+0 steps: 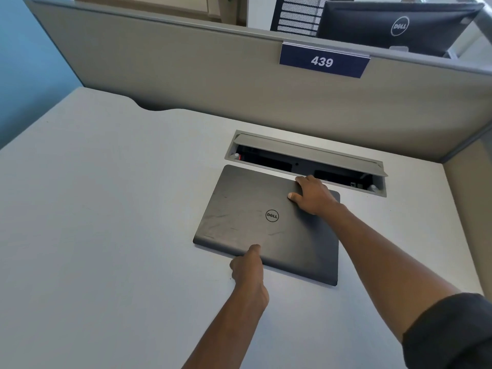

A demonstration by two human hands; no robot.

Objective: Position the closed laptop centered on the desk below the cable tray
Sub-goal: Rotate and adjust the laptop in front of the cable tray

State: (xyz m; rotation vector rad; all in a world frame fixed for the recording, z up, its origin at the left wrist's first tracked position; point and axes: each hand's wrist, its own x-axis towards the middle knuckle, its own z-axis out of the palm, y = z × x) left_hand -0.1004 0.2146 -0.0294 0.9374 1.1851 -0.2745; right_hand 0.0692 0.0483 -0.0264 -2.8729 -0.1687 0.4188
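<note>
My left hand point(249, 272) pinches the near edge of the laptop point(269, 222). It is closed, dark grey, scuffed, flat on the desk point(106, 209). My right hand point(312, 194) grips its far edge, just beside the open cable tray point(306, 161).

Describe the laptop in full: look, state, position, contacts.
The laptop is a dark grey, scuffed slab with a round Dell logo on its lid. It is closed and lies flat on the pale desk, just below the open cable tray. The left hand touches its near edge; the right hand presses its far right corner.
</note>
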